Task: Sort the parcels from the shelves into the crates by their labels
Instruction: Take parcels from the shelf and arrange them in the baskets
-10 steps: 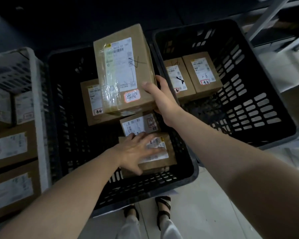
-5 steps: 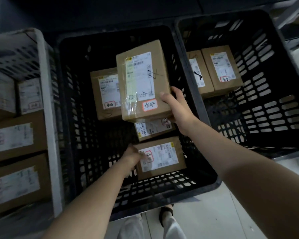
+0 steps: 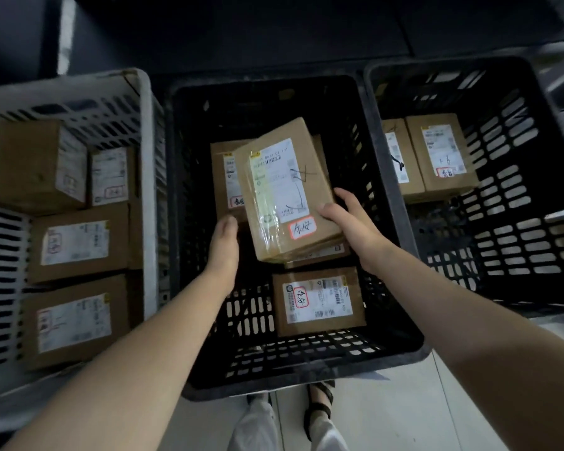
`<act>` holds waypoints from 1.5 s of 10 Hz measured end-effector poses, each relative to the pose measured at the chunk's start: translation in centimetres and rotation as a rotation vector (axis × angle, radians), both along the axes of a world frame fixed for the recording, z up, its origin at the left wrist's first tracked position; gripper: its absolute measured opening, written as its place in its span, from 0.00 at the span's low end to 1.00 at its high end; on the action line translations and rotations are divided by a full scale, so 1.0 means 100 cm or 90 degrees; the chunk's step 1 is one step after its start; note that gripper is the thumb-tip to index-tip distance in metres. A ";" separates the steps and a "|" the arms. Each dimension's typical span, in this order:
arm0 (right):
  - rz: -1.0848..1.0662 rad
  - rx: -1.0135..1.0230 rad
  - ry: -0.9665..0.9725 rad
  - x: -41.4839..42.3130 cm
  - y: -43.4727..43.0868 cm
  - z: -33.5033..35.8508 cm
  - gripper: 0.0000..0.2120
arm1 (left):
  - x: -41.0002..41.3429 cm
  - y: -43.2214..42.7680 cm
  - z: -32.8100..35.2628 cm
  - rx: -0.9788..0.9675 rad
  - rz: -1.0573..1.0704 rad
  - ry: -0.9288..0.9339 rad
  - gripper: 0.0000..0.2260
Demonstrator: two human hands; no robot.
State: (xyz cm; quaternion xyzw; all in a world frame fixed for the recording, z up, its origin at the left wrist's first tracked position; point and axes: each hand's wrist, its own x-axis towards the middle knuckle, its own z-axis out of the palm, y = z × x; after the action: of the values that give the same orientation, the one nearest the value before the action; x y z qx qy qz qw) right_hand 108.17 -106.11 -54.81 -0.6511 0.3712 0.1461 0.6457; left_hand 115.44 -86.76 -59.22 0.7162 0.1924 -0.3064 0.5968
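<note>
The held parcel [image 3: 284, 190] has been lowered further into the middle crate [image 3: 306, 382], and the left hand [image 3: 223, 245] has been brought up from the flat parcel [image 3: 318, 301] to the held parcel's left edge. The held parcel is kept tilted, low inside the crate towards its far end. Its right edge is gripped by the right hand [image 3: 352, 222], thumb on top and fingers curled beneath. The left fingers are hidden under it, so their grip cannot be told. Placing appears to be in hand; next, the parcel would need to be laid flat and released.

Tilted parcel [image 3: 285, 193] between left hand [image 3: 223, 244] and right hand [image 3: 354, 224], inside middle crate [image 3: 306, 380]
</note>
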 end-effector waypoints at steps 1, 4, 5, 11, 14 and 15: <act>0.065 0.026 0.041 -0.012 0.003 0.008 0.35 | 0.013 0.001 0.035 -0.026 0.018 -0.071 0.20; 0.218 0.017 0.138 -0.046 0.051 0.008 0.42 | -0.008 0.023 0.069 0.068 -0.122 -0.078 0.24; 0.198 -0.098 0.190 -0.043 0.082 -0.001 0.53 | -0.019 0.030 0.059 0.097 -0.168 -0.032 0.24; 0.506 -0.215 0.190 -0.005 0.127 -0.061 0.37 | -0.034 0.034 -0.010 0.528 -0.622 -0.031 0.21; 0.630 -0.467 0.132 0.005 0.109 -0.028 0.25 | -0.026 0.040 0.013 0.451 -0.690 -0.193 0.18; 0.663 -0.548 0.103 0.006 0.099 -0.001 0.24 | -0.019 0.041 0.050 0.448 -0.672 -0.297 0.17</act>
State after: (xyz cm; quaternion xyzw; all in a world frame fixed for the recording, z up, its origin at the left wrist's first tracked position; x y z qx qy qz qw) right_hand 108.81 -96.25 -54.88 -0.9309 0.0817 0.3255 0.1446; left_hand 113.50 -82.61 -54.25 0.9133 -0.2289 -0.3130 0.1244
